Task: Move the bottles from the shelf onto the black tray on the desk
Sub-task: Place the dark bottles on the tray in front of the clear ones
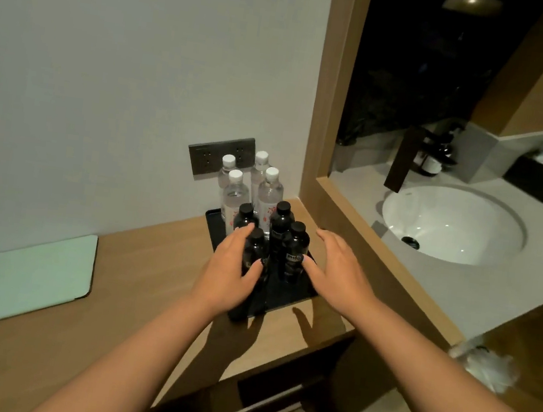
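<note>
A black tray (298, 295) lies on the wooden desk (112, 306) by the wall corner. Several clear bottles with white caps (235, 197) stand at its back. Several black bottles stand in front of them. My left hand (229, 269) wraps around the front-left black bottle (255, 246), thumb across its front, with the bottle's base at the tray's near edge. My right hand (335, 271) is to the right of the front-right black bottle (294, 253), fingers spread, with the thumb tip at the bottle's side.
A pale green flat pad (29, 277) lies on the desk's left part. A dark socket plate (214, 155) is on the wall behind the bottles. A wooden frame (331, 110) stands right of the tray, with a white sink (450, 226) and dark faucet (403, 161) beyond.
</note>
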A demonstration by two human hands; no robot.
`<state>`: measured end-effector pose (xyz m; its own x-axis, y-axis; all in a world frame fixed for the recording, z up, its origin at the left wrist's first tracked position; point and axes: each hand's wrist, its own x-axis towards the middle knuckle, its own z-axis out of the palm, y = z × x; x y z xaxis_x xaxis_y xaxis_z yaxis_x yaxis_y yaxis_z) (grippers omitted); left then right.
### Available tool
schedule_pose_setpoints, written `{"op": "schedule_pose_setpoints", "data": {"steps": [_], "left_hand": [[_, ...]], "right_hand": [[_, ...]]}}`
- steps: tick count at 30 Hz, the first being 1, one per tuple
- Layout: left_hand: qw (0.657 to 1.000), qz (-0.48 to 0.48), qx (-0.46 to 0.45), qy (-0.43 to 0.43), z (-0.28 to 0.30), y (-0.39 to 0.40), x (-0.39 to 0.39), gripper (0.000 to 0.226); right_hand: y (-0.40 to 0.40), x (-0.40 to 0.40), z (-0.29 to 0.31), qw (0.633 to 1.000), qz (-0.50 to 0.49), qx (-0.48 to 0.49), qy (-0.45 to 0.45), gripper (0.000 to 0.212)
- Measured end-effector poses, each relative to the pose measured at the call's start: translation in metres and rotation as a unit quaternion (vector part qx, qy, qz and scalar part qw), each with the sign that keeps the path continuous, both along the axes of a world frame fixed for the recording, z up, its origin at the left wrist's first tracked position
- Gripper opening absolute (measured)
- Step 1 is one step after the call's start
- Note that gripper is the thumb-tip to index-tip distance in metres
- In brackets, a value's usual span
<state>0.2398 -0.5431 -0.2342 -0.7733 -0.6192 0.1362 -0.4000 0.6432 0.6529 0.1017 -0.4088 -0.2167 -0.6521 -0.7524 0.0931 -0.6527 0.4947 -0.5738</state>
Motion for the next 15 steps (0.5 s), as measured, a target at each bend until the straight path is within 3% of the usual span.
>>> {"op": "schedule_pose_setpoints", "data": {"steps": [9,15], "left_hand": [[0.995,-0.080,-0.052,-0.006,0.055,0.059,0.060,0.067],[0.996,-0.076,-0.055,-0.006,0.082,0.113,0.093,0.066]], "right_hand": [[0.085,0.087,0.031,0.998,-0.040,0.025,0.038,0.065],[0.137,0.121,0.061,0.998,-0.030,0.016,0.059,0.067]]}}
